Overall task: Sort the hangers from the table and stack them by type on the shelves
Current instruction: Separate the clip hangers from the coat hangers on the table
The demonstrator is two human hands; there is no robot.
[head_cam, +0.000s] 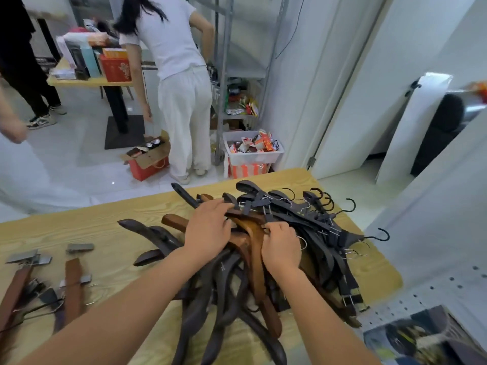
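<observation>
Hangers of dark brown and black wood and plastic with metal hooks (303, 227) lie in a tangled heap on the light wood-grain bench (105, 233), filling its middle and right side. Several curved black hooks stick out toward the far right edge. Reddish-brown wooden hangers (253, 248) sit in the middle of the heap, among the darker ones.

Both hands rest on top of the heap. The left hand (208, 227) lies flat with fingers spread over the far part of the reddish-brown pieces, its grip wide and not closed on anything clearly. The right hand (282, 248), just beside it, has its grip curled narrow around the upper part of a reddish-brown hanger.

A smaller group of brown flat clip hangers with grey metal clips (52, 275) lies apart on the near left of the bench.

Beyond the bench, a person in white clothes (181, 75) stands with their back turned beside a grey metal shelving rack (224, 75). A white plastic bin of packets (253, 151) sits on the floor near it.
</observation>
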